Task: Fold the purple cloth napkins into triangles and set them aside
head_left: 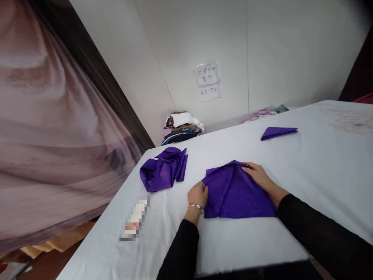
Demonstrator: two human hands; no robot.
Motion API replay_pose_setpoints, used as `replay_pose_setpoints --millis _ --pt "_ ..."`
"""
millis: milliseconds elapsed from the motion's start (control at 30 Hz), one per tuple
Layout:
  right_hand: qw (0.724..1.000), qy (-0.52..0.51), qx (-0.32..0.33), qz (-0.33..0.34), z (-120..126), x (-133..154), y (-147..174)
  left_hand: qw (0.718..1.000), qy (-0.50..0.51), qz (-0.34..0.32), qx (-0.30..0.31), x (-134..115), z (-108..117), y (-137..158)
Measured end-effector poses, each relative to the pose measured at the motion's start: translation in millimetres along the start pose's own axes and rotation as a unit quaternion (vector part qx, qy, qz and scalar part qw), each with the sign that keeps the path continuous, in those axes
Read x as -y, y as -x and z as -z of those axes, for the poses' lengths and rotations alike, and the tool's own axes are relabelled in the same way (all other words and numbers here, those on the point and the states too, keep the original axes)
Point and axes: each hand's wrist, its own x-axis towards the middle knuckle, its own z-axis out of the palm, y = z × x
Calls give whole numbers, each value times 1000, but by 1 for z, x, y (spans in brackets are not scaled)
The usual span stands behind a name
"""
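Observation:
A purple cloth napkin (239, 194) lies partly folded on the white-covered table (233, 249) in front of me, its upper layer lifted a little along a diagonal crease. My left hand (198, 195), with a silver bracelet at the wrist, is closed on the napkin's left edge. At the upper right edge, my right hand (256, 174) pinches the fabric between thumb and fingers. Farther back on the right rests a purple napkin folded into a narrow triangle (279, 132). To the left sits a crumpled heap of purple napkins (164, 170).
A pixelated, flat oblong object (135, 218) lies near the table's left edge. Stacked clothes (182, 127) and more fabric (259, 114) are beyond the far edge. Handwritten paper signs (207, 79) hang on the wall. A pinkish curtain (58, 128) drapes at left.

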Motion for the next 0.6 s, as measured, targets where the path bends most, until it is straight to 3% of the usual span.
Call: replay_pose_setpoints --millis 167,300,400,500,600 --pt "995 -70 28 -73 -6 11 7 985 -130 -8 -113 0 77 -34" --pt "985 -111 105 -83 -12 15 12 966 -148 -60 -202 -35 125 -85" --pt "977 -139 129 -97 -12 10 13 962 -81 -162 -206 -65 123 -119" --pt "976 -140 93 -140 -11 6 10 937 12 -301 -177 -75 96 -131" --pt "980 -113 58 -153 -11 7 8 943 58 -302 -129 -64 59 -118"
